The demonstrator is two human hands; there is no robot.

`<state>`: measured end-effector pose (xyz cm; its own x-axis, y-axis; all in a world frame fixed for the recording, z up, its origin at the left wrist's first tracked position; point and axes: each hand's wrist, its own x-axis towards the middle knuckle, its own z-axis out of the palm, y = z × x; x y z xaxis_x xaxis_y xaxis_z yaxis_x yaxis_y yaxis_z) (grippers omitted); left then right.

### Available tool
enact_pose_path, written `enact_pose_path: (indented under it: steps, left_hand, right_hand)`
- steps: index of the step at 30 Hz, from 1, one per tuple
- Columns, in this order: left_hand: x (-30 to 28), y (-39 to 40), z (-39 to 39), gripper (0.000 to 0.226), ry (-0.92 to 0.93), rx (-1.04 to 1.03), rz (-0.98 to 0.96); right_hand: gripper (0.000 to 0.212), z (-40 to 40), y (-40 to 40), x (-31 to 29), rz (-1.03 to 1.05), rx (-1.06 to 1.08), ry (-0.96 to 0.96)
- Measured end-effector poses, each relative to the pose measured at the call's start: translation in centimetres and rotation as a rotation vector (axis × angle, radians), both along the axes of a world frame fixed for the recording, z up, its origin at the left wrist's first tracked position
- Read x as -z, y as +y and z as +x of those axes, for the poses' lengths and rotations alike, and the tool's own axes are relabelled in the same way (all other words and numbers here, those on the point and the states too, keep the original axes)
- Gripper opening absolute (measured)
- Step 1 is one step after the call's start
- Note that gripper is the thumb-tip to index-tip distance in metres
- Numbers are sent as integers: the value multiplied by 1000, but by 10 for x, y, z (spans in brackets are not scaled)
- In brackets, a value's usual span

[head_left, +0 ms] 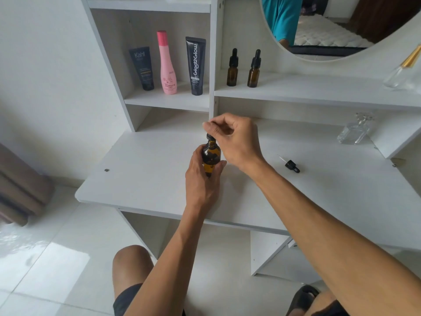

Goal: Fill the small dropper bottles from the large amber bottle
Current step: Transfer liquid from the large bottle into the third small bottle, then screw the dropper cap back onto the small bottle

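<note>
My left hand (201, 176) grips an amber bottle (211, 157) that stands on the white desk (145, 169). My right hand (234, 139) pinches the black dropper cap (210, 136) at the bottle's neck. Two small amber dropper bottles, one (232, 69) beside the other (254, 70), stand capped on the shelf behind. A loose black dropper with its glass pipette (290, 164) lies on the desk to the right of my hands. Whether the held bottle is the large one I cannot tell.
A dark tube (142, 69), a pink bottle (167, 65) and a black tube (196, 67) stand in the left shelf nook. A clear glass bottle (354, 131) sits at the right under the shelf. A round mirror (330, 26) hangs above.
</note>
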<state>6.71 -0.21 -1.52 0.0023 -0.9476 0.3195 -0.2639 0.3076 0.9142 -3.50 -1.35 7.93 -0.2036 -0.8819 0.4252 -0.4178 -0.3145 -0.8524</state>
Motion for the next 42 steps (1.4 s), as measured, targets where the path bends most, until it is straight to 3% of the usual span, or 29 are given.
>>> enact_pose_path:
  steps: [5, 17, 24, 29, 34, 38, 42]
  left_hand:
    - [-2, 3, 1, 47, -11, 8, 7]
    - [-3, 3, 0, 48, -29, -10, 9]
    - [-5, 5, 2, 63, -73, -20, 14]
    - [-8, 12, -1, 78, -27, -108, 4]
    - [-13, 28, -7, 64, -23, -284, -211]
    - [-18, 42, -30, 51, -109, -155, -299]
    - [-20, 43, -58, 56, -227, 44, -167]
  right_hand:
    - [18, 0, 0, 12, 21, 25, 87]
    - [31, 1, 3, 11, 38, 72, 78]
    - [43, -8, 15, 5, 48, 78, 86]
    - [38, -39, 31, -7, -17, 161, 65]
    - [24, -86, 42, -8, -24, 331, 58]
    - [11, -120, 50, 8, 53, 441, 90]
    - [16, -143, 54, 35, 179, 481, 118]
